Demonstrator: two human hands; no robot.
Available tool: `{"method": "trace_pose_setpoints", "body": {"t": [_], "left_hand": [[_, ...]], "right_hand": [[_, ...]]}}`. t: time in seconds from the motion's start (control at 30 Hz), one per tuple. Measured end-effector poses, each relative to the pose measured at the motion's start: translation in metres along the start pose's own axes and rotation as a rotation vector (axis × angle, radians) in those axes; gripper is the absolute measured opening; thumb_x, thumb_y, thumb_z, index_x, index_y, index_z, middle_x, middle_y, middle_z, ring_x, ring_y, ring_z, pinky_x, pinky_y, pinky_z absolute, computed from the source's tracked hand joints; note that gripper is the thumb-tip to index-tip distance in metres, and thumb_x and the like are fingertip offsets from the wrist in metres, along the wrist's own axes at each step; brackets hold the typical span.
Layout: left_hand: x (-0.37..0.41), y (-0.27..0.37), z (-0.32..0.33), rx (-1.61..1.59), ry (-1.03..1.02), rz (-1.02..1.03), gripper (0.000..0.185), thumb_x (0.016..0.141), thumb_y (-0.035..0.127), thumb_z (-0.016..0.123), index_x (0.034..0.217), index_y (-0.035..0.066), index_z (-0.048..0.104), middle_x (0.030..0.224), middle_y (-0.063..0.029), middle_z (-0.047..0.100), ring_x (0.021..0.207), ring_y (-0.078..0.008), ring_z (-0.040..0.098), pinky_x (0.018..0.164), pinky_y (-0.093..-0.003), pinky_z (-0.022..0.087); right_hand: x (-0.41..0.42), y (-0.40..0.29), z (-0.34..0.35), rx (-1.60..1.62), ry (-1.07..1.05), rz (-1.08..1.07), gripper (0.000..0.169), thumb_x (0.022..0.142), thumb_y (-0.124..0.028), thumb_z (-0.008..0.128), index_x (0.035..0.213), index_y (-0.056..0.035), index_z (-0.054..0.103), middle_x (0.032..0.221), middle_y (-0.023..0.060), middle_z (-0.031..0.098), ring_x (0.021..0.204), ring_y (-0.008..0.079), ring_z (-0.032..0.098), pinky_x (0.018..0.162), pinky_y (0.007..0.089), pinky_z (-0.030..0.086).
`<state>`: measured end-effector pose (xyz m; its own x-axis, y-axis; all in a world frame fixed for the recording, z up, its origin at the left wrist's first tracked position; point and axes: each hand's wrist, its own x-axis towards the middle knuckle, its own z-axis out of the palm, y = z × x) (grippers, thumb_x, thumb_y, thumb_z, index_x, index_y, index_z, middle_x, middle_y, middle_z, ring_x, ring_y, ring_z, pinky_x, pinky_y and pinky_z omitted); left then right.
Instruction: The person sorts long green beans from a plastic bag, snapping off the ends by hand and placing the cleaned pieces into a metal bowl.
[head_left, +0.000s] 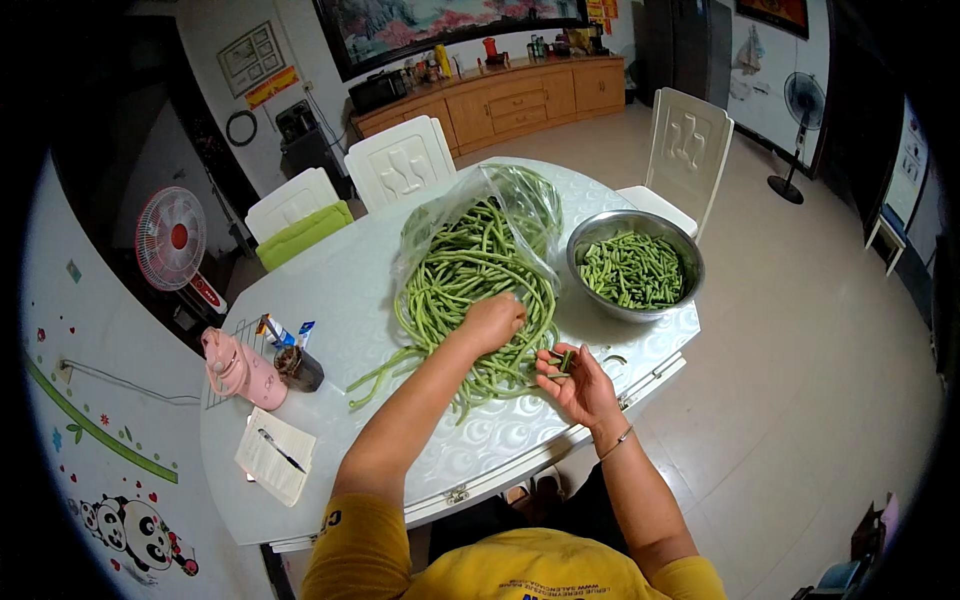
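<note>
A heap of long green beans (480, 262) spills from a clear plastic bag (435, 214) on the table. My left hand (493, 322) rests over the near side of the heap with its fingers curled; what lies under the fingertips is hidden. Palm up, my right hand (577, 386) holds several short bean pieces (561, 361) in its bent fingers, just right of the loose beans. To the far right of it stands a steel bowl (637, 306) partly filled with cut bean pieces (631, 268). A curved bean scrap (616, 359) lies near the table's edge.
On the table's left are a pink bottle (247, 371), a dark jar (300, 369), a wire rack (241, 331) and a notebook (274, 459) with a pen (281, 450). White chairs (401, 165) line the far side; another chair (686, 150) stands behind the bowl.
</note>
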<state>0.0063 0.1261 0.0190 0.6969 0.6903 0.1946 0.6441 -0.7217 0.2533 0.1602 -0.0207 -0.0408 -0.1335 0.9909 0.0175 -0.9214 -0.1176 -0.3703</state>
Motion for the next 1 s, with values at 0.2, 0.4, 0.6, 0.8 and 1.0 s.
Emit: {"method": "trace_pose_setpoints", "body": {"t": [0.2,0.4,0.6,0.8,1.0], "left_hand": [[-0.019,0.014,-0.024,-1.305,0.363,-0.285,0.016,0.092,0.016,0.042,0.094,0.003,0.051,0.078,-0.0035,0.054,0.06,-0.0106,0.047,0.052,-0.0225,0.038],[-0.051,0.055,-0.003,-2.072,0.314,-0.373,0.013,0.093,0.014,0.041,0.093,0.005,0.05,0.089,-0.0086,0.056,0.065,-0.0123,0.047,0.05,-0.023,0.036],[-0.057,0.07,0.022,-2.034,0.347,-0.487,0.017,0.092,0.013,0.044,0.104,0.003,0.051,0.086,-0.0076,0.058,0.065,-0.0113,0.052,0.056,-0.0226,0.044],[-0.064,0.066,0.022,-1.585,0.434,-0.426,0.017,0.089,0.01,0.051,0.103,0.002,0.056,0.081,-0.0051,0.058,0.054,-0.0072,0.049,0.046,-0.0188,0.037],[-0.067,0.054,0.032,-1.389,0.522,-0.379,0.012,0.086,0.007,0.054,0.094,0.0,0.059,0.072,-0.0001,0.056,0.054,-0.0031,0.045,0.047,-0.0166,0.035]], "right_hand": [[0.0,-0.001,0.001,-0.043,-0.014,0.0,0.034,0.096,-0.027,0.036,0.11,0.0006,0.047,0.111,0.0182,0.053,0.095,0.0247,0.057,0.083,0.0386,0.05],[-0.004,-0.001,0.001,-0.174,0.02,0.008,0.024,0.091,-0.02,0.049,0.107,-0.0017,0.051,0.105,0.0155,0.058,0.084,0.0186,0.058,0.069,0.0303,0.052],[-0.001,0.001,-0.001,-0.338,0.02,0.062,0.019,0.089,-0.016,0.053,0.101,-0.0019,0.054,0.082,0.0077,0.061,0.053,0.0087,0.05,0.043,0.0186,0.04],[0.001,-0.002,-0.002,-0.383,0.026,0.139,0.017,0.089,-0.016,0.052,0.09,0.0005,0.056,0.067,0.0035,0.058,0.042,0.0054,0.039,0.036,0.0171,0.031],[0.001,-0.003,0.005,-0.404,0.062,0.174,0.021,0.09,-0.018,0.05,0.089,0.0023,0.057,0.062,0.003,0.057,0.037,0.0056,0.035,0.034,0.018,0.029]]}}
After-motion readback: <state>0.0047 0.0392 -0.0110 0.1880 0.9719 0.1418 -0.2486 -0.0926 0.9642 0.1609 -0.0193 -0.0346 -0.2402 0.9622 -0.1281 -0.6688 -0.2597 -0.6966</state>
